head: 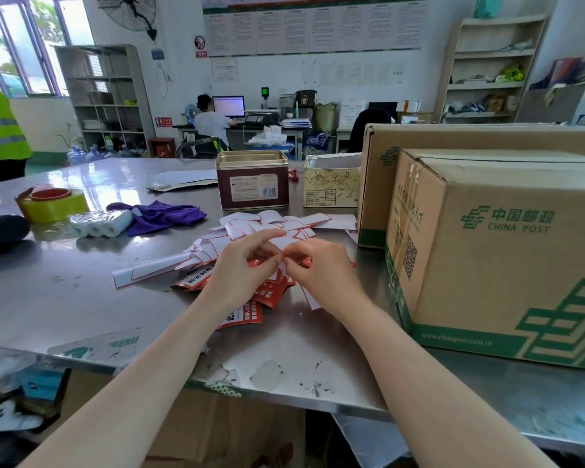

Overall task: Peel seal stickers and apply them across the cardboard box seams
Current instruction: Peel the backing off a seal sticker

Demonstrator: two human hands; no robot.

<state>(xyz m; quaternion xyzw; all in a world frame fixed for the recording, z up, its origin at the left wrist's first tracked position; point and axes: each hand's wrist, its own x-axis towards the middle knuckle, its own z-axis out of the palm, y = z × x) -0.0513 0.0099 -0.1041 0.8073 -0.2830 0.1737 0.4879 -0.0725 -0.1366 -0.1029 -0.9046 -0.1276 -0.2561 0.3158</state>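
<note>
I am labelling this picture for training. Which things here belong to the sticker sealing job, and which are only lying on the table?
Belongs to the job:
- seal sticker, pinched between left hand and right hand
- red stickers
- peeled white backings
- cardboard box

Only lying about:
- tape roll
- purple cloth
- brown tin
- white paper rolls

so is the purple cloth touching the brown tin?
Apart. The head view shows bare steel table between the purple cloth and the brown tin.
</note>
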